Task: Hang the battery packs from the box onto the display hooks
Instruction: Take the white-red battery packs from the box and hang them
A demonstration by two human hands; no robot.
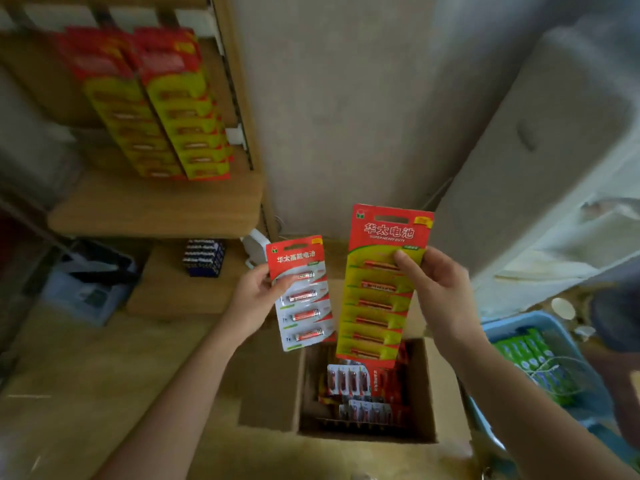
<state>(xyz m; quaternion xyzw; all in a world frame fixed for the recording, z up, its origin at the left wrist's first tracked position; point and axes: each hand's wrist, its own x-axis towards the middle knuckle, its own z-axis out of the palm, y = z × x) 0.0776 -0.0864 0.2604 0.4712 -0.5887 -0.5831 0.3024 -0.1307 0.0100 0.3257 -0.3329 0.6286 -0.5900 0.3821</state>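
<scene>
My left hand [251,295] grips a short red-and-white battery pack [300,292] by its left edge. My right hand [438,289] holds a long red-and-yellow battery pack [379,289] upright by its right edge, thumb across the front. Both packs hover over an open cardboard box [445,403] on the floor, which holds several more packs [360,393]. At the upper left, two rows of long red-and-yellow packs [166,105] hang on the wooden display rack; the hooks themselves are hidden by the packs.
A wooden shelf [156,206] juts out beneath the hanging packs. Below it stand a block of dark loose batteries [204,258] and a blue bin [90,292]. A blue basket [540,368] with green packs stands at the right. A large grey carton [540,150] leans at the upper right.
</scene>
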